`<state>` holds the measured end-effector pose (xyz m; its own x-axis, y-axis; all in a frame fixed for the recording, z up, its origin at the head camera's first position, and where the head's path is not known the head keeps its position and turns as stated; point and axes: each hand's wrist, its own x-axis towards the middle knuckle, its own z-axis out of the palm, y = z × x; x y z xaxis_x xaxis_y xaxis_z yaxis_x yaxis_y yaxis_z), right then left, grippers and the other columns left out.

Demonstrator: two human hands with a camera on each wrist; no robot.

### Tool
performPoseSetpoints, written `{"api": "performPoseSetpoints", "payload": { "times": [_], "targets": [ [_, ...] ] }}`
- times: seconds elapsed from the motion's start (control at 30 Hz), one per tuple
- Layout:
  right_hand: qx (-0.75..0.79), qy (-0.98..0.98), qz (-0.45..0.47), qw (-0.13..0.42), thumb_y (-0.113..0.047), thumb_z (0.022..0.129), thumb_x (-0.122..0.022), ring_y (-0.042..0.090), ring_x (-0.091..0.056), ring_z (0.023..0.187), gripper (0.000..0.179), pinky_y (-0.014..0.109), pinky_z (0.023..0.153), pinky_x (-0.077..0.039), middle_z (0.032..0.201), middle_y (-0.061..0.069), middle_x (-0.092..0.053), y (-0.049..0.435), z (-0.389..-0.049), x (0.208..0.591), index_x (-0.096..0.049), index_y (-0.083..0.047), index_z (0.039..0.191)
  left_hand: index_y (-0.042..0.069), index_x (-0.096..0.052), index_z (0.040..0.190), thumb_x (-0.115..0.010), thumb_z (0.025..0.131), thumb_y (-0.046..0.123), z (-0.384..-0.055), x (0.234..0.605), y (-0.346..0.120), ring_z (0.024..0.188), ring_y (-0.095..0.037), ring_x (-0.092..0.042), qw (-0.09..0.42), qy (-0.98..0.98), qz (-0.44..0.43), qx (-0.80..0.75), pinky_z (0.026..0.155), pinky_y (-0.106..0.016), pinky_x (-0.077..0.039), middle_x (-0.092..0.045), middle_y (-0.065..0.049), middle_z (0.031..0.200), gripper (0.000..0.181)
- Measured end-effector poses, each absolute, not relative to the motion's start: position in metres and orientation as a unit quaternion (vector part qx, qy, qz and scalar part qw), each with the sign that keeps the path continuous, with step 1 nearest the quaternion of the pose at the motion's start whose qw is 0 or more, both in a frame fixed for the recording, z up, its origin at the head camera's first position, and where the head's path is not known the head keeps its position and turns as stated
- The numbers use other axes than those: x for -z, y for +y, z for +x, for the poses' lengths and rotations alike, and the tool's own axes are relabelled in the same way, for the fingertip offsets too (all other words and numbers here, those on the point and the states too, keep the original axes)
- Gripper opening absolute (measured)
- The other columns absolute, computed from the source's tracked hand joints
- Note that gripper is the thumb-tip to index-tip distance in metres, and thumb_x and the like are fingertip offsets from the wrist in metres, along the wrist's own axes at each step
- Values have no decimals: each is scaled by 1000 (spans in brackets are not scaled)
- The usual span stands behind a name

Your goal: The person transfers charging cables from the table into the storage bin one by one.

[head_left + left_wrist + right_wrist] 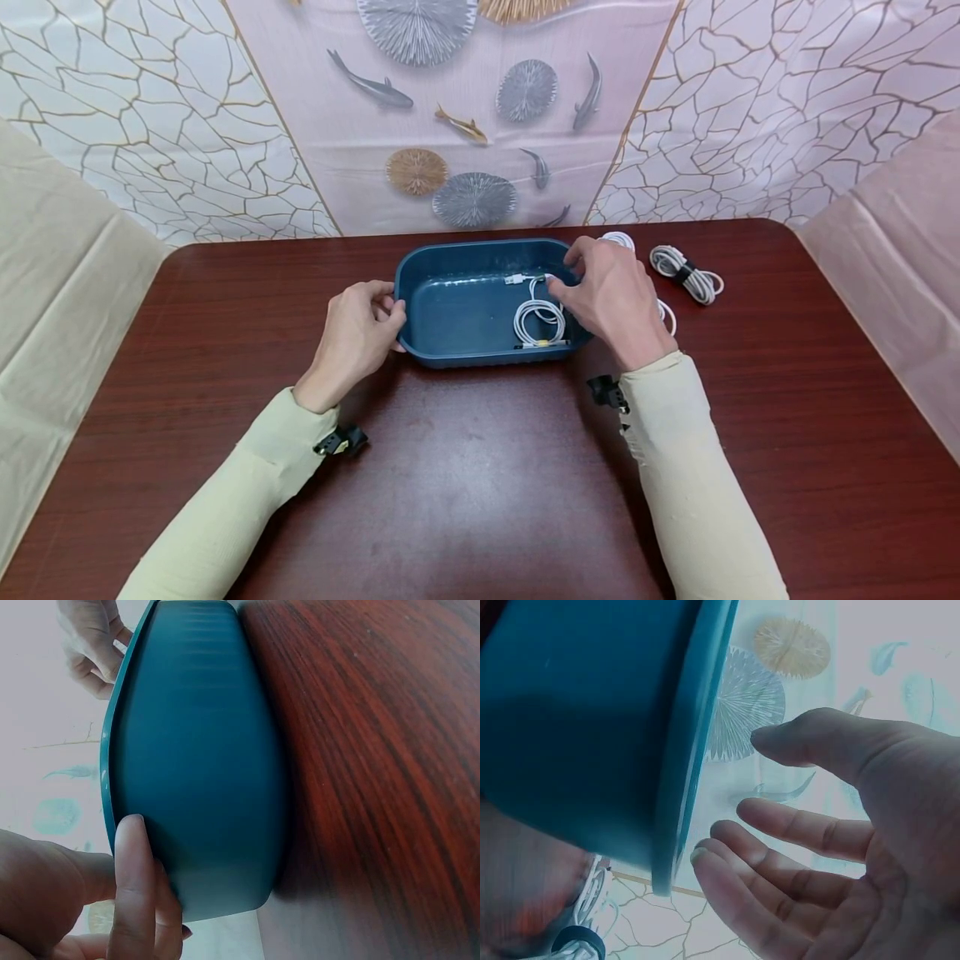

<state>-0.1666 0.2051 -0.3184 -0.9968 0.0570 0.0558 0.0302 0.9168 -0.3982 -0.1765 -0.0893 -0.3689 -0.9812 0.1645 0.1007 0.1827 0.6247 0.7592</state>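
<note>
A dark teal plastic bin (480,360) stands on the table. My left hand (356,329) grips the rim at its left end, the thumb on the inner side and fingers against the outer wall (202,765). Over the bin's right end hovers my right hand (611,292), its fingers loosely bent and spread. The right wrist view shows nothing between these fingers (810,825), which are apart from the rim. A coiled white cable (517,321) lies inside the bin on the right, with its white USB plug (514,280) toward the far side and something yellow at its near edge.
Right of the bin, a white cable bundle (703,285) with a black strap lies on the brown table (480,483). Another white cable (619,239) is partly hidden behind my right hand. A patterned cloth (480,100) hangs behind the table.
</note>
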Motion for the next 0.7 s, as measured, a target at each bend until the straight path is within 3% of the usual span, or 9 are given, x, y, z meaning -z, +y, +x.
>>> {"api": "performPoseSetpoints", "payload": {
  "times": [0.33, 0.7],
  "targets": [
    [-206, -976, -27, 63, -32, 93, -71, 34, -66, 99, 41, 49, 81, -58, 110, 20, -70, 211, -168, 318, -67, -2, 120, -8, -62, 129, -59, 100, 12, -177, 369, -89, 51, -12, -67, 11, -902, -97, 420, 53, -21, -60, -66, -14, 92, 35],
    [-217, -974, -43, 47, -35, 95, -67, 34, -63, 100, 41, 49, 80, -58, 112, 19, -67, 216, -167, 316, -65, -4, 123, -7, -62, 129, -59, 101, 13, -177, 370, -89, 53, -12, -67, 11, -903, -95, 418, 52, -22, -60, -66, -14, 92, 35]
  ]
}}
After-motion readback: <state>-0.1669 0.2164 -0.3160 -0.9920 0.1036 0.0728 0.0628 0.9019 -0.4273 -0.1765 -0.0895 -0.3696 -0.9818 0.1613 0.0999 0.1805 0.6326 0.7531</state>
